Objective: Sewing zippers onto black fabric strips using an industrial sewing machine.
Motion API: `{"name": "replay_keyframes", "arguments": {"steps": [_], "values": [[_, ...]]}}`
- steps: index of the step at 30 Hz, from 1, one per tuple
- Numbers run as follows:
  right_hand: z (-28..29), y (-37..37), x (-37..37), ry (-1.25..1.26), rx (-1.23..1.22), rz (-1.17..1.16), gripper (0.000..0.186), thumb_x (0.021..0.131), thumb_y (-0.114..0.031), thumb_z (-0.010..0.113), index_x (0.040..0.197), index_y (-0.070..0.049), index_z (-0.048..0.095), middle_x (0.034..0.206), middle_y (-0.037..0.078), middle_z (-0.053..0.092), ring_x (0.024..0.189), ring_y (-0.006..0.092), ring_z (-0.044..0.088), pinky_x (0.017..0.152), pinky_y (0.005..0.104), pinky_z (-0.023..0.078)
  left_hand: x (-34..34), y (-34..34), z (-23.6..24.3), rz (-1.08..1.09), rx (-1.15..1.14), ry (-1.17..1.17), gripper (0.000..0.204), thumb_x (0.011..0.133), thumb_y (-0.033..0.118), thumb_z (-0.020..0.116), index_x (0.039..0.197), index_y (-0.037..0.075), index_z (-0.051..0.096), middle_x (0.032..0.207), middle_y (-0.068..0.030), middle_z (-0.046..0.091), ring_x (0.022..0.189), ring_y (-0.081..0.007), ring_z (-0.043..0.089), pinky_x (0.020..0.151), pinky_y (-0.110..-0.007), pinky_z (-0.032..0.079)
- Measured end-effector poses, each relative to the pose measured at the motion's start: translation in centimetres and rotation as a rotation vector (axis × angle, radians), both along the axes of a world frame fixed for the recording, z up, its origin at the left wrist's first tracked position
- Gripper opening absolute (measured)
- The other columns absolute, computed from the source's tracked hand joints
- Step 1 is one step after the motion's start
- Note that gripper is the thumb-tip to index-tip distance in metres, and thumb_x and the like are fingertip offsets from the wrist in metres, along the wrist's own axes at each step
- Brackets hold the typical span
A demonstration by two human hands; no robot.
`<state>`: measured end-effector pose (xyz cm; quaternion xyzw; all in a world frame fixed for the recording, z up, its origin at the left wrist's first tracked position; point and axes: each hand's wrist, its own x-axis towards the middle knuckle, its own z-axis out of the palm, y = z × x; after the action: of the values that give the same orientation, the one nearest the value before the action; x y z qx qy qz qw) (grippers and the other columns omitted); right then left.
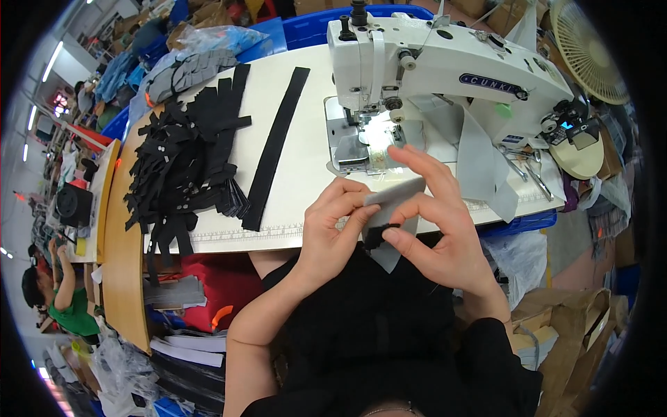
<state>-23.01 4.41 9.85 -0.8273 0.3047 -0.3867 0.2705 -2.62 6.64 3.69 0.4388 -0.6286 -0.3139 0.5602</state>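
Observation:
My left hand point(332, 228) pinches the edge of a light grey fabric piece point(403, 194) between thumb and fingers, in front of the sewing machine point(445, 66). Against the same piece, my right hand point(441, 226) grips a small black strip point(375, 238) with thumb and forefinger, its other fingers raised. The grey piece hangs down toward my lap, partly hidden by both hands. Beyond my fingers is the machine's lit needle area point(379, 142). One long black strip point(276, 149) lies alone on the white table point(313, 104), left of the machine.
A heap of black strips point(187, 153) covers the table's left side, some hanging over the front edge. Grey fabric point(483, 167) and metal hand tools point(535, 174) lie right of the needle. A fan point(590, 48) stands far right. Another person in green point(73, 313) works far left.

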Motion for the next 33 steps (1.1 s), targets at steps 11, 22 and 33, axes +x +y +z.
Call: {"name": "replay_keyframes", "arguments": {"steps": [11,22,33], "values": [[0.6,-2.2,2.0,-0.054,-0.039,-0.135,0.014,0.084,-0.015,0.08,0.086,-0.006,0.07,0.101,0.005,0.07,0.105,0.0262,0.059,0.099,0.0398,0.039,0.8,0.4,0.5,-0.094,0.155,0.166,0.017,0.105,0.008,0.064,0.116,-0.004,0.071,0.091,-0.0019,0.069,0.081,-0.0071,0.062,0.072,-0.023,0.05],[1.0,-3.3,1.7,0.023,-0.05,-0.132,0.015,0.084,-0.019,0.081,0.083,-0.008,0.07,0.097,0.005,0.069,0.104,0.0274,0.059,0.099,0.0413,0.039,0.1,-0.6,0.3,-0.018,0.188,0.292,0.013,0.097,0.006,0.077,0.104,-0.004,0.078,0.084,0.0014,0.072,0.074,-0.0019,0.058,0.064,-0.018,0.045],[1.8,-5.1,0.7,0.135,0.054,-0.142,0.018,0.084,-0.017,0.084,0.094,-0.006,0.073,0.095,0.004,0.07,0.097,0.0222,0.061,0.094,0.037,0.044,-0.5,-1.3,-0.6,-0.025,0.2,0.342,0.01,0.096,0.005,0.079,0.102,-0.003,0.079,0.084,0.0005,0.073,0.073,-0.0021,0.058,0.063,-0.018,0.044]]}}
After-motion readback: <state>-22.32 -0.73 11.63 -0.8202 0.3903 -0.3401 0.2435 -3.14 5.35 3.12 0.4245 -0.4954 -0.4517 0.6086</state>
